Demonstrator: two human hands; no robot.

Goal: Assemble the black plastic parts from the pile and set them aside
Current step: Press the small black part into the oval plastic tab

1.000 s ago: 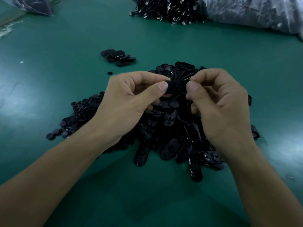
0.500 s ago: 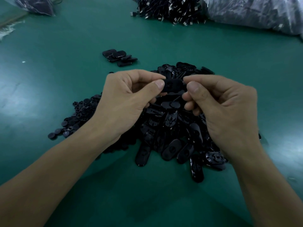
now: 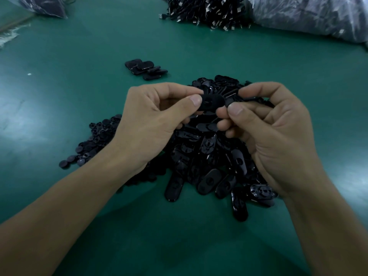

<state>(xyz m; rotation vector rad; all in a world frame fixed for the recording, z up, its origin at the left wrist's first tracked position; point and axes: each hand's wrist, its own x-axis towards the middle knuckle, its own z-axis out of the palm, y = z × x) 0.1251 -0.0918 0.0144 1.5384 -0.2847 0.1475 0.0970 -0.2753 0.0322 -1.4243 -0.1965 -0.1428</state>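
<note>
Above a heap of black oval plastic parts [image 3: 211, 166], both hands hold one black oval part [image 3: 213, 101] between them. My left hand [image 3: 151, 124] pinches its left end with thumb and forefinger. My right hand [image 3: 272, 132] pinches its right end the same way, the other fingers curled beneath. A smaller heap of round black pieces [image 3: 93, 144] lies left of the main pile, partly hidden by my left wrist. A few finished parts [image 3: 146, 69] lie together farther back on the green table [image 3: 79, 86].
At the far edge lies a mass of black cables with metal plugs [image 3: 205, 10]. A large clear plastic bag [image 3: 310, 14] fills the back right corner, and another bag [image 3: 43, 5] sits at the back left.
Both hands have shifted slightly while keeping hold of the oval part; the right hand's fingers have moved a little right and lower along its end.
</note>
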